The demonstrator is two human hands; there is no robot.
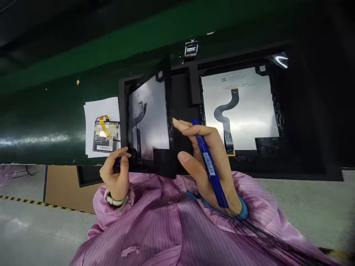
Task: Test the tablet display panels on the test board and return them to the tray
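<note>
My left hand (117, 171) is closed in a pinch at the near left corner of a grey panel (151, 114) that stands tilted up in a black tray (180, 96). What the fingertips grip is small and dark; I cannot name it. My right hand (203, 162) holds a blue pen (209, 166) against its palm, fingers stretched toward the tilted panel's right edge. A second grey panel (249, 111) with a black flex cable (226, 114) lies flat in the tray's right bay.
A small circuit part with a yellow ribbon (106, 135) lies on white paper (101, 107) to the left on the green belt (55, 111). A small metal clip (191, 49) stands behind the tray. Brown cardboard (59, 186) and grey floor show below.
</note>
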